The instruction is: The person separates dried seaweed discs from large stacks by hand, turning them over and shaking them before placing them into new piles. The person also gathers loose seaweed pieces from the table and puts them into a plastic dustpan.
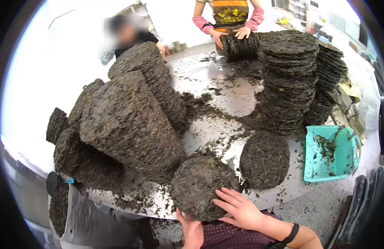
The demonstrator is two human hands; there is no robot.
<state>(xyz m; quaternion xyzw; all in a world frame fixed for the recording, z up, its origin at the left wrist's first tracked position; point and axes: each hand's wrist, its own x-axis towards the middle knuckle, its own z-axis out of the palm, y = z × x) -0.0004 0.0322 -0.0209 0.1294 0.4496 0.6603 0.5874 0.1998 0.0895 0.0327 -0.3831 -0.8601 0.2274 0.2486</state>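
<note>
A round, dark cake of what looks like dried seaweed [205, 184] is at the table's near edge. My left hand [191, 232] holds its lower rim, with some fingers hidden from view. My right hand [237, 207] lies on the cake's right side, fingers stretched out and apart. Just right of it, another round seaweed cake [264, 159] rests on the table, apart from my hands. A large stack of the same cakes [132, 124] leans over close on the left.
Tall seaweed stacks [288, 79] stand at the right. A turquoise dustpan [310, 159] with scraps sits at the right edge. Dark crumbs litter the metal table [237, 97]. Across it, a person in an apron has both hands [241, 32] on a sideways stack; another person is at far left.
</note>
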